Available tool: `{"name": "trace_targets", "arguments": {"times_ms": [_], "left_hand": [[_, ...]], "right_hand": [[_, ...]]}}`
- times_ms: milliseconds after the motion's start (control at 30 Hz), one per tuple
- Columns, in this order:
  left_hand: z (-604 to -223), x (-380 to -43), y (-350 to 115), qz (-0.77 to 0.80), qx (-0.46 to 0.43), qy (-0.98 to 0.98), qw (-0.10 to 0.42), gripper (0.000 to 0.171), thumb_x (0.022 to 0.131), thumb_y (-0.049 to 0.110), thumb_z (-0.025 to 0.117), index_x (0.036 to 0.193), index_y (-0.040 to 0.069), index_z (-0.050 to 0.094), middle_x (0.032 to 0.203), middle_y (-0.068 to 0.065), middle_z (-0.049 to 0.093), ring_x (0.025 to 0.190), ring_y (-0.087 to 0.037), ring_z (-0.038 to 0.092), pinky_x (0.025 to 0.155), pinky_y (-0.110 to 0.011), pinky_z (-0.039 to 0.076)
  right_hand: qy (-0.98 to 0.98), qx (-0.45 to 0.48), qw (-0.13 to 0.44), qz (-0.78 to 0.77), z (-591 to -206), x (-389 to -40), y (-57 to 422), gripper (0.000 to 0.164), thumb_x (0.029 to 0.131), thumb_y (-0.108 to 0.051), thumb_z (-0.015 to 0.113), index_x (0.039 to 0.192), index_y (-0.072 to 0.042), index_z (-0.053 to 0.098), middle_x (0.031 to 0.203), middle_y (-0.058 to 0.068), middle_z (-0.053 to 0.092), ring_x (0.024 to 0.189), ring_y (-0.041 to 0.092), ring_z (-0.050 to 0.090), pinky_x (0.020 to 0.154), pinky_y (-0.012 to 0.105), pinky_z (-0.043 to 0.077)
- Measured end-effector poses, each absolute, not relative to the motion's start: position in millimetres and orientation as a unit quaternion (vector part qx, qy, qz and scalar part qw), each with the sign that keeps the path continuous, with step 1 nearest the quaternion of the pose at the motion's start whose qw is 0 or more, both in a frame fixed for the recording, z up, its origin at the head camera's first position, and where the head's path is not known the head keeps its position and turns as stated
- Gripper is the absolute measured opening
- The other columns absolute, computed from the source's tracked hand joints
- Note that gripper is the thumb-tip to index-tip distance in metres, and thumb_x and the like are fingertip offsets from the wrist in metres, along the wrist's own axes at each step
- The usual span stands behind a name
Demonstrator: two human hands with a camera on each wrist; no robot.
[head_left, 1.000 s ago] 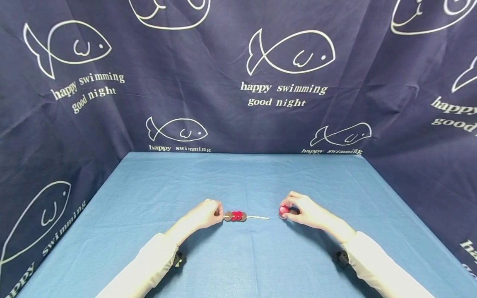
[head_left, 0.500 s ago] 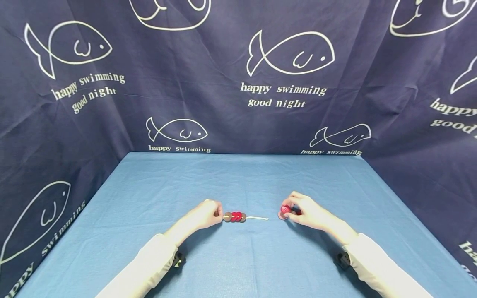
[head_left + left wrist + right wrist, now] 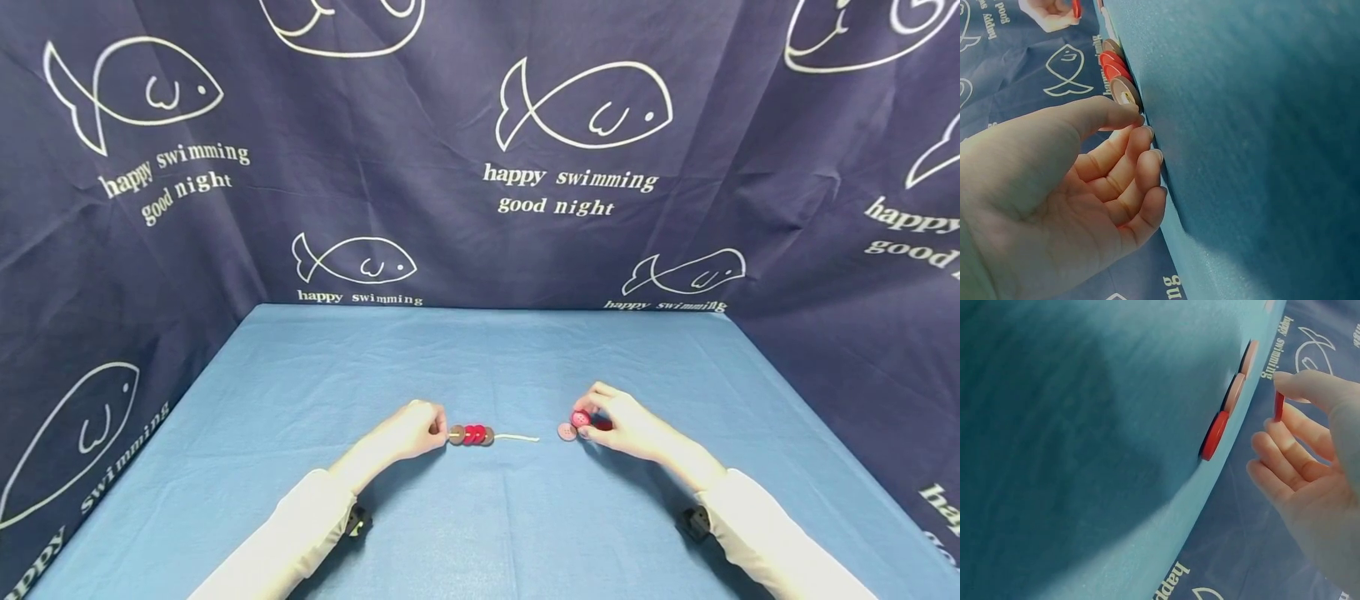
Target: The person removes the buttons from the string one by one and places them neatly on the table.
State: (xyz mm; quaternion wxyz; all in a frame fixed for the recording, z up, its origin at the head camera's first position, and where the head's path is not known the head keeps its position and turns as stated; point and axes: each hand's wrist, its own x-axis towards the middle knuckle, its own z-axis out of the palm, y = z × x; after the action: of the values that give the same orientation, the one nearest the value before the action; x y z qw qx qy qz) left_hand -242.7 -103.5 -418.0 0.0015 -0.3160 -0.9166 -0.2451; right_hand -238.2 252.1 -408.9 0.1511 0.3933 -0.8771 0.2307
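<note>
The right hand point(image 3: 622, 423) masks most of what lies under it. In the head view only one of the two pink buttons point(image 3: 1234, 394) shows plainly, and the loose red button point(image 3: 1214, 435) is just a patch of colour behind the thumb. That hand pinches the held red button point(image 3: 581, 419) clear of the cloth, a pink one at its eight o'clock.

Across at nine o'clock, the left hand point(image 3: 418, 429) has its fingers curled, thumb and forefinger nipping one end of the white cord point(image 3: 517, 437); how much cord sits inside the grip I can't make out. The cord runs towards three o'clock through two brown buttons point(image 3: 457, 435) with two strung red buttons point(image 3: 472, 434) between, its bare tip short of the loose ones.

The buttons are flat, round discs, the strung ones overlapping, leaning. The blue tablecloth point(image 3: 405, 358) is matt and faintly creased. At twelve o'clock hangs a navy curtain point(image 3: 442, 125) with white fish outlines, the topmost cut off. Pale sleeves point(image 3: 281, 533) leave sight at five and seven.
</note>
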Motion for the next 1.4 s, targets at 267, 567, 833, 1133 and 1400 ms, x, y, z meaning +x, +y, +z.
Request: {"name": "trace_targets", "arguments": {"times_ms": [267,567,833,1133,1400], "left_hand": [[-417,-242,-104,-0.249,-0.323,-0.913,0.007,0.013,0.079,0.004,0.062,0.067,0.009,0.058,0.060,0.004,0.052,0.056,-0.005,0.041,0.053,-0.019,0.037],[-419,-243,-104,-0.248,-0.321,-0.914,0.006,0.013,0.079,0.003,0.062,0.068,0.009,0.058,0.060,0.004,0.052,0.055,-0.005,0.041,0.053,-0.019,0.037],[-420,-244,-104,-0.247,-0.326,-0.912,0.015,0.013,0.078,0.003,0.062,0.067,0.009,0.058,0.060,0.004,0.052,0.055,-0.004,0.041,0.053,-0.019,0.037],[-420,-244,-105,-0.247,-0.324,-0.913,0.006,0.012,0.078,0.003,0.063,0.069,0.008,0.058,0.060,0.004,0.051,0.055,-0.005,0.040,0.052,-0.019,0.036],[-419,-243,-104,-0.248,-0.323,-0.913,0.007,0.013,0.078,0.002,0.062,0.068,0.009,0.058,0.060,0.005,0.049,0.055,-0.004,0.040,0.052,-0.019,0.036]], "right_hand": [[-0.880,0.388,0.158,0.224,-409,-237,256,0.022,0.071,-0.004,0.074,0.091,-0.006,0.065,0.084,-0.001,0.057,0.075,0.013,0.057,0.070,0.029,0.048],[-0.885,0.380,0.156,0.219,-407,-235,261,0.023,0.070,-0.003,0.074,0.092,-0.004,0.065,0.084,0.000,0.058,0.074,0.013,0.057,0.070,0.029,0.048],[-0.885,0.376,0.169,0.215,-408,-234,263,0.023,0.069,-0.002,0.074,0.091,-0.003,0.065,0.083,0.000,0.057,0.073,0.014,0.057,0.069,0.030,0.048],[-0.883,0.378,0.173,0.216,-408,-235,267,0.023,0.068,-0.001,0.073,0.090,-0.003,0.065,0.082,0.000,0.057,0.072,0.012,0.058,0.068,0.029,0.048],[-0.883,0.380,0.177,0.210,-408,-237,271,0.024,0.068,-0.001,0.074,0.091,-0.003,0.065,0.083,-0.001,0.057,0.073,0.013,0.057,0.067,0.028,0.048]]}}
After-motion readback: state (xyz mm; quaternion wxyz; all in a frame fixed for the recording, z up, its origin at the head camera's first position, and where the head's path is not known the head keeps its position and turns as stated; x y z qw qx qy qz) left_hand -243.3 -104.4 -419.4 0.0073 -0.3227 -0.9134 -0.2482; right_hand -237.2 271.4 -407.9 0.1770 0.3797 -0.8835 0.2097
